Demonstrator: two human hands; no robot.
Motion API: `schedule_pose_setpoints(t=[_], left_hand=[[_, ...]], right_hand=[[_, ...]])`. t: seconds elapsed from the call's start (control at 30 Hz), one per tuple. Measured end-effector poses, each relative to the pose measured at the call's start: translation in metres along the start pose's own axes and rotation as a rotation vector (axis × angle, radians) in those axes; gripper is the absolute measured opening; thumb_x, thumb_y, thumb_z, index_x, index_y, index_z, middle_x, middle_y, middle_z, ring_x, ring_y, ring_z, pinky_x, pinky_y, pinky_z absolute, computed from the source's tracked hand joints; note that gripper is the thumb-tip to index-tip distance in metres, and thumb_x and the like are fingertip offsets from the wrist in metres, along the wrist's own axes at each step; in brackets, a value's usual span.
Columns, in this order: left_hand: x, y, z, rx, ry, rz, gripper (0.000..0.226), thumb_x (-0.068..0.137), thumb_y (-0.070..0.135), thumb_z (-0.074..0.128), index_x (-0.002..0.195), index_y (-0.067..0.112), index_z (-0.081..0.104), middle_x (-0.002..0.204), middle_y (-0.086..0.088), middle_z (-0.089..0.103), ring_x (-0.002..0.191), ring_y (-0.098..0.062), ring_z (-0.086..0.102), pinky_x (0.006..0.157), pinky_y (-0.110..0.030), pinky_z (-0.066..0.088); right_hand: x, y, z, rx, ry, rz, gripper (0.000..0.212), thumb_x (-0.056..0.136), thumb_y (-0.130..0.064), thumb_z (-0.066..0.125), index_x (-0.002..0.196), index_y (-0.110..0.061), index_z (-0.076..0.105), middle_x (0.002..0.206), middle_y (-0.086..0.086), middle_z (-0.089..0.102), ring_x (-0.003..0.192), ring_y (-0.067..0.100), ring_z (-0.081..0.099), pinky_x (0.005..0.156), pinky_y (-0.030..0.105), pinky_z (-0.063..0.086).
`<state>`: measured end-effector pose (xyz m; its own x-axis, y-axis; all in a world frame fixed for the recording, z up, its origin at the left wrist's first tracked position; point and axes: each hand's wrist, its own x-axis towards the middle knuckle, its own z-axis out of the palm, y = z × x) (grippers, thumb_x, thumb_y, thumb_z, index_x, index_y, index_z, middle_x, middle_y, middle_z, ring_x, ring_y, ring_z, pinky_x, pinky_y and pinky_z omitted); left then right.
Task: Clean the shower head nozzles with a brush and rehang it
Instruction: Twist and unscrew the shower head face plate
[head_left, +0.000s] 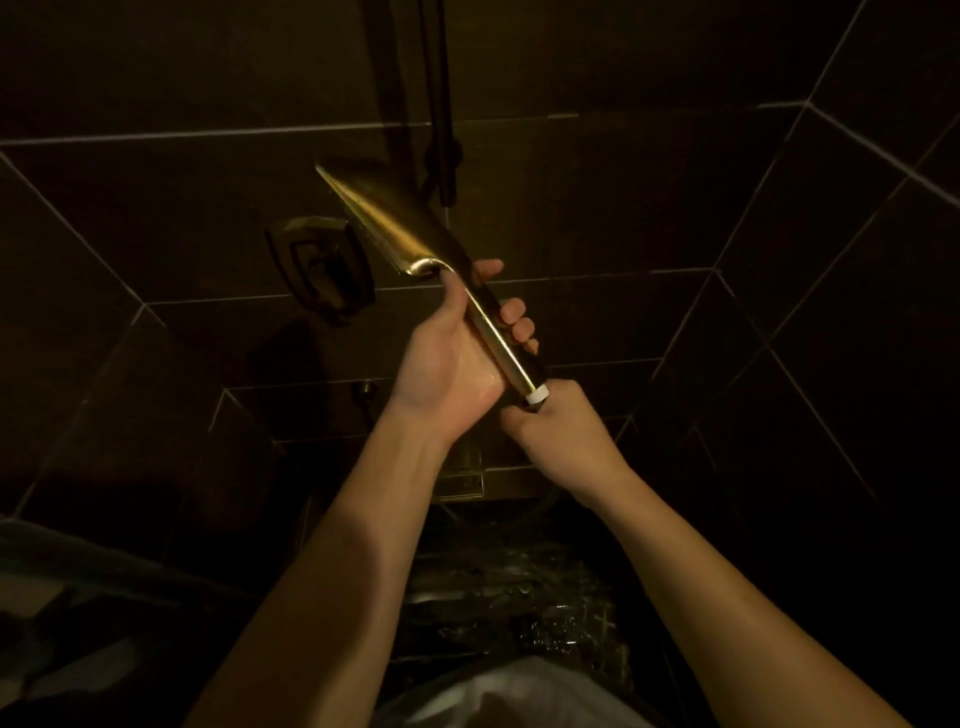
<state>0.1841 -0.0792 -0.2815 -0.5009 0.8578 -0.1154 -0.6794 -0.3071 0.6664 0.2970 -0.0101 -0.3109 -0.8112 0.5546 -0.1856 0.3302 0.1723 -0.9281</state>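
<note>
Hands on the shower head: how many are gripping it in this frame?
2. The left hand wraps the gold shower head around its handle; the right hand grips just below the white fitting at the handle's lower end. No brush is visible.

The shower head (400, 228) gleams a warm brass gold, brightest along its back edge, with a small white ring (537, 396) capping the handle's end. The wall tiles (727, 156) are dark brown, crossed by thin pale grout lines in a staggered grid. The wall fitting (322, 265) is a dull bronze (hard to tell in this dim light). The wet floor (498, 587) is black with glinting pale flecks.
</note>
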Motion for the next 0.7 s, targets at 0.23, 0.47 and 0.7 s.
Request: schedule_pose_setpoints(t=[0.23,0.47,0.7], left_hand=[[0.002,-0.001,0.000,0.074,0.002,0.144,0.021,0.097,0.021,0.062,0.114,0.021,0.049,0.084,-0.005,0.065,0.077,-0.020,0.065,0.076,-0.040,0.055],[0.008,0.005,-0.010,0.406,0.161,0.362,0.018,0.095,0.012,0.068,0.109,0.017,0.057,0.078,0.002,0.060,0.071,-0.013,0.060,0.072,-0.034,0.055],[0.015,0.014,-0.040,0.662,0.337,0.360,0.021,0.085,0.015,0.080,0.100,0.024,0.068,0.098,0.009,0.069,0.090,-0.007,0.067,0.075,-0.028,0.057]], right_hand=[[0.007,0.007,0.000,-0.046,0.007,0.078,0.007,0.084,-0.013,0.064,0.090,-0.010,0.065,0.059,-0.001,0.054,0.048,0.013,0.052,0.050,0.029,0.043],[0.025,0.003,-0.020,-0.349,-0.126,0.206,0.006,0.091,-0.019,0.062,0.085,-0.020,0.065,0.079,0.000,0.067,0.068,0.012,0.065,0.053,0.025,0.050],[0.044,0.011,-0.039,-0.582,-0.240,0.393,0.004,0.092,-0.022,0.062,0.094,-0.020,0.064,0.097,0.001,0.064,0.084,0.014,0.064,0.062,0.026,0.050]])
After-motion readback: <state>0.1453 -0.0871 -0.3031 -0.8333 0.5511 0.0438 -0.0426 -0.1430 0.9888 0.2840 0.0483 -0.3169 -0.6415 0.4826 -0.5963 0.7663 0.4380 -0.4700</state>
